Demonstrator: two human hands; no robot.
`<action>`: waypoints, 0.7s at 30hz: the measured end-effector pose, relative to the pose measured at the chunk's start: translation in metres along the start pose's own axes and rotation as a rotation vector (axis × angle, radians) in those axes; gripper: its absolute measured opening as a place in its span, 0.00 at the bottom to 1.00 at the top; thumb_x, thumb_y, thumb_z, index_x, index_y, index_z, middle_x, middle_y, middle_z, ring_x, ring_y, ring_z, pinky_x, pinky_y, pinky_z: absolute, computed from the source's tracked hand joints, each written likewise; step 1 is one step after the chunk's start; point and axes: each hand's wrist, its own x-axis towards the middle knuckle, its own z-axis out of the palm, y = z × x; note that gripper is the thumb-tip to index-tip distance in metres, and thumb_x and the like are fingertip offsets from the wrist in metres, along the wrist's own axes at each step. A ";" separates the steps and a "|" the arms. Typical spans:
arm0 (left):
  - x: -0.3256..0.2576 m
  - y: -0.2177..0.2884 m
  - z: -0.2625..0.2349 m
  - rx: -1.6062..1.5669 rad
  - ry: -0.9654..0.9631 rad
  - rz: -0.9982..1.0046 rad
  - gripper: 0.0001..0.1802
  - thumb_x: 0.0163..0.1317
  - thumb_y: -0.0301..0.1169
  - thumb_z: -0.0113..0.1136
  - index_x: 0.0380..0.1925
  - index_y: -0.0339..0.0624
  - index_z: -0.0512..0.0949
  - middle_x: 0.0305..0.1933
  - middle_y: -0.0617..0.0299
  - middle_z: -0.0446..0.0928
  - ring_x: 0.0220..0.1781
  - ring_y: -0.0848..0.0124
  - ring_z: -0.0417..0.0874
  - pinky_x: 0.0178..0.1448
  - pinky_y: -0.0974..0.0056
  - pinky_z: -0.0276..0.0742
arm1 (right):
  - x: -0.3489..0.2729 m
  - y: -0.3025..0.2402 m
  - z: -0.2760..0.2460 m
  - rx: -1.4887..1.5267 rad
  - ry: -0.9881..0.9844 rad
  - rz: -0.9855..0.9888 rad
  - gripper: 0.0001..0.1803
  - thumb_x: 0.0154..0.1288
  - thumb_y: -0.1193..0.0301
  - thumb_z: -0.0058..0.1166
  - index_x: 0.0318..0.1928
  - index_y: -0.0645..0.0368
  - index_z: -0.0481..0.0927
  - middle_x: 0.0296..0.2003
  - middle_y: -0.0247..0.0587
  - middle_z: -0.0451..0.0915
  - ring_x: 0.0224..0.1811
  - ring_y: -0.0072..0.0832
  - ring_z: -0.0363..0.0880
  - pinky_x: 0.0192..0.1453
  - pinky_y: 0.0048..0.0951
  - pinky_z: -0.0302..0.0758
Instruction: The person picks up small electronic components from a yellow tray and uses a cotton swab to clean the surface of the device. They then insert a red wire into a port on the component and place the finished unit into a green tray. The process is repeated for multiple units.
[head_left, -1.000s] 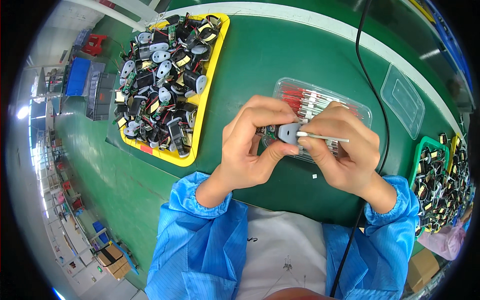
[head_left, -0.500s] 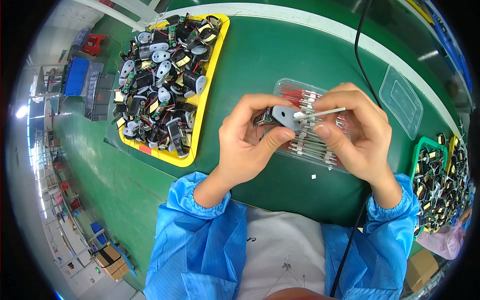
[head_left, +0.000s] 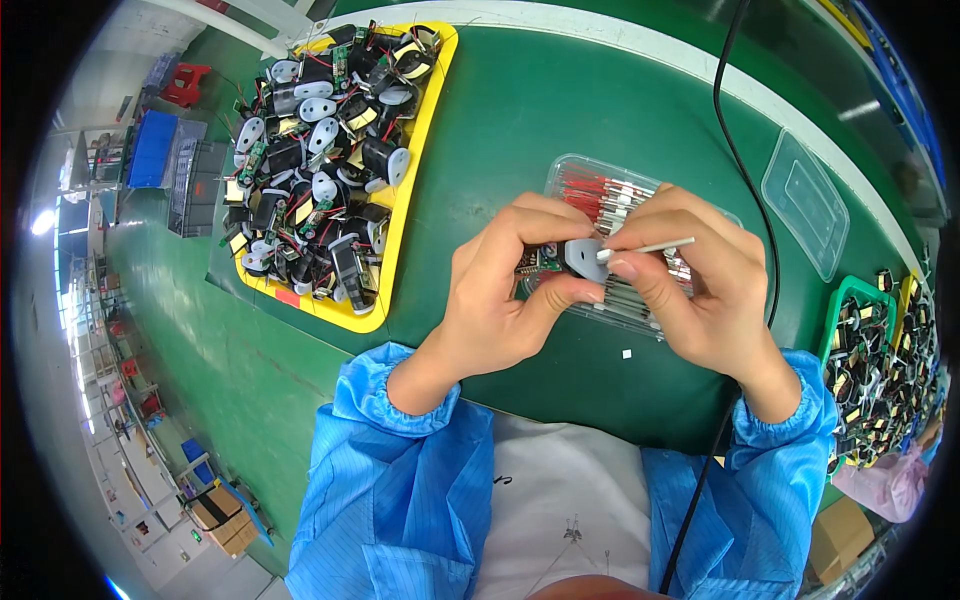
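Since half a second ago, the small grey part (head_left: 583, 258) has been brought a little lower and nearer to the body, and the thin white stick (head_left: 655, 246) has been laid flatter, with its free end now pointing off to the right. From this it can be judged that the stick is being lined up with the part so the two can be joined.

The grey part is pinched between the thumb and fingers of the left hand (head_left: 505, 285), which are closed tight around it. A tiny green board (head_left: 535, 262) is seen sticking out of the part on its left side. The white stick is gripped by the thumb and first finger of the right hand (head_left: 700, 285), close to the part's face.

Both hands are held just above a clear plastic tray (head_left: 600, 200) filled with thin pieces that have red ends. A yellow tray (head_left: 420, 150) piled with many like parts is set well to the left on the green table (head_left: 560, 90). A black cable (head_left: 745, 160) is run across the table on the right.
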 end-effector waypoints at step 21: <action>-0.006 0.008 0.005 -0.259 0.012 -0.222 0.19 0.59 0.27 0.63 0.45 0.32 0.67 0.41 0.53 0.74 0.41 0.70 0.77 0.43 0.69 0.77 | 0.001 -0.006 -0.001 -0.007 -0.013 0.012 0.05 0.55 0.80 0.61 0.32 0.66 0.79 0.28 0.42 0.77 0.26 0.27 0.78 0.25 0.25 0.76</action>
